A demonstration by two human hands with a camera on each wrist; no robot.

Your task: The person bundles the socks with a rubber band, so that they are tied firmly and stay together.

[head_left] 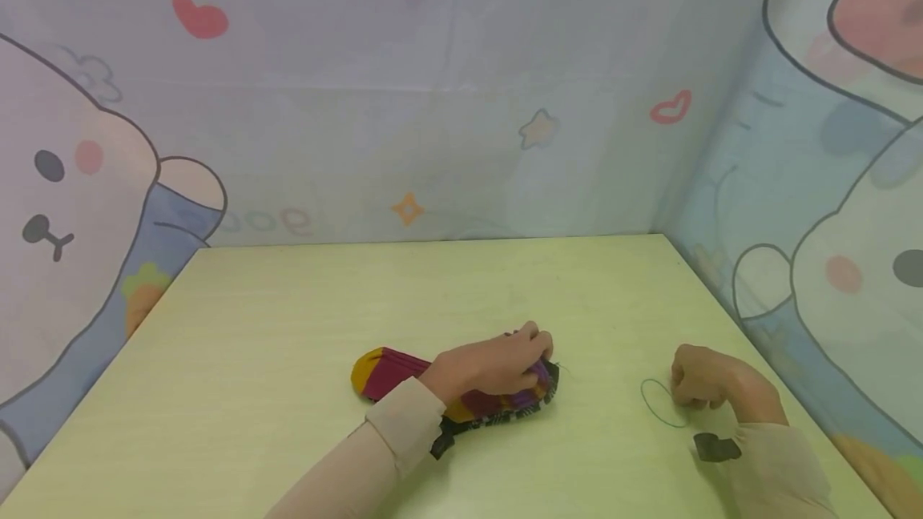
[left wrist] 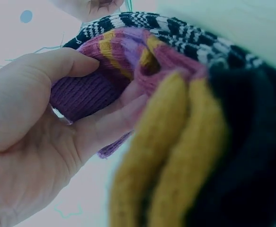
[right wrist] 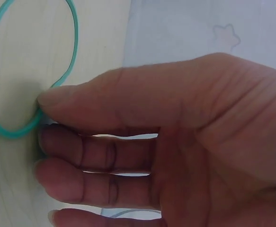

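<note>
Near the middle of the table, my left hand [head_left: 490,367] grips a bundle of knitted socks from above. A maroon sock [head_left: 392,373] with a yellow toe sticks out to the left. Black-and-white patterned knit [left wrist: 175,35] lies along the bundle's edge in the left wrist view. Thumb and fingers hold the purple ribbed cuff [left wrist: 88,97] between them. To the right, my right hand [head_left: 710,379] pinches a thin green rubber band [right wrist: 14,134] between thumb and index finger. The band forms a loose loop beside the fingertips, apart from the socks.
The pale yellow table [head_left: 288,303] reaches back to a printed cloth backdrop [head_left: 447,102] with cartoon bears, hearts and stars. More of the cloth rises along the table's right edge. A small dark object [head_left: 716,448] sits at the right wrist.
</note>
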